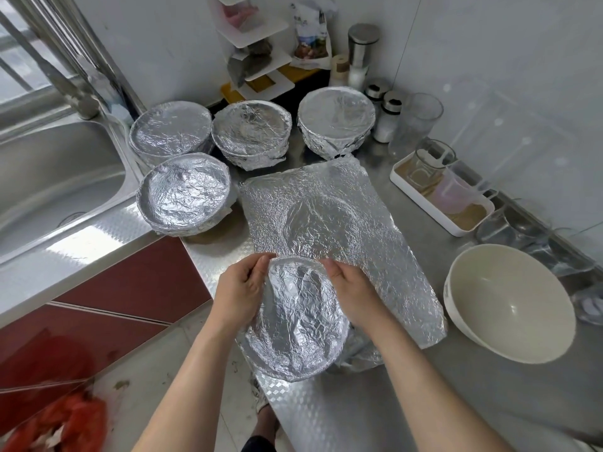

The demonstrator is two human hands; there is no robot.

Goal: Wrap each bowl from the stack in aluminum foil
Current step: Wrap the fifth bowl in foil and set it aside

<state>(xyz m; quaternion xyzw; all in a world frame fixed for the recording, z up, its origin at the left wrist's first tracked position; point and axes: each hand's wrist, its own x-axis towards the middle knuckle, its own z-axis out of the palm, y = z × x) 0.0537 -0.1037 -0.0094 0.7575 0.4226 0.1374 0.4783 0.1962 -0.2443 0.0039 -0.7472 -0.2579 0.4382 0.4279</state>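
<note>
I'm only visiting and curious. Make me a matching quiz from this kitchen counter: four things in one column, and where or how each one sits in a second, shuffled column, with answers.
Things:
1. nearest foil-covered bowl
2. foil sheet
3. cream bowl
4. white tray

States:
A. lying flat on the counter
B. unwrapped, at the right
C. holds glasses
D. gripped by the left hand and right hand

Pairs: 1-D, 2-A, 3-B, 4-C.
</note>
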